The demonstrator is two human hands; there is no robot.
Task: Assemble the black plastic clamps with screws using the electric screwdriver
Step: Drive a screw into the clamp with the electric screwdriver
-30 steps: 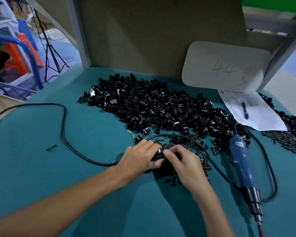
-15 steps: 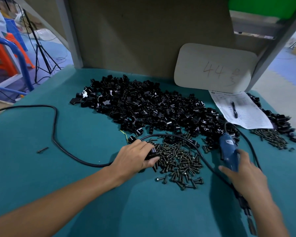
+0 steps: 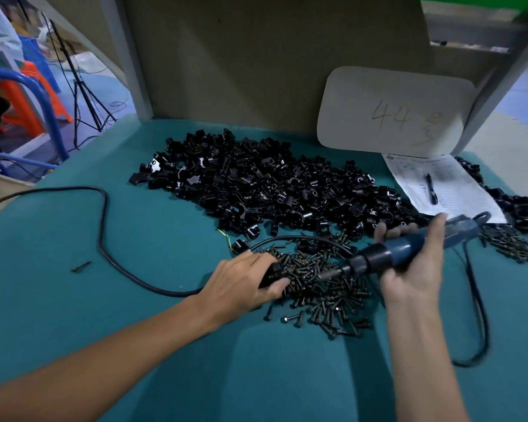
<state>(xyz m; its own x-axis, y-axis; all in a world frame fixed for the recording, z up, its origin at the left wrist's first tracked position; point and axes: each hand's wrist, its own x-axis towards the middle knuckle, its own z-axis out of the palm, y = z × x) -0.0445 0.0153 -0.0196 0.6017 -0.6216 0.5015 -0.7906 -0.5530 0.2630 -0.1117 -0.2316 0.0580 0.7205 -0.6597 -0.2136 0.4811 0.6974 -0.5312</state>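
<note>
My left hand [image 3: 244,281] grips a black plastic clamp [image 3: 273,274] on the green table, at the left edge of a heap of dark screws [image 3: 323,287]. My right hand [image 3: 415,263] holds the blue electric screwdriver [image 3: 409,246] lifted off the table and lying nearly level. Its metal tip [image 3: 329,274] points left toward the clamp and hovers over the screws, a short gap from it. A large pile of black clamps [image 3: 272,190] lies behind both hands.
The screwdriver's black cable [image 3: 104,239] loops across the left of the table and curls again at the right [image 3: 482,324]. A paper sheet with a pen [image 3: 430,187], a white board marked 44 [image 3: 393,114], more screws [image 3: 509,243] and a stray screw [image 3: 81,266] lie around.
My right hand left the clamp, went to the screwdriver lying at the right, picked it up and swung its tip leftward toward the clamp. My left hand stayed on the clamp.
</note>
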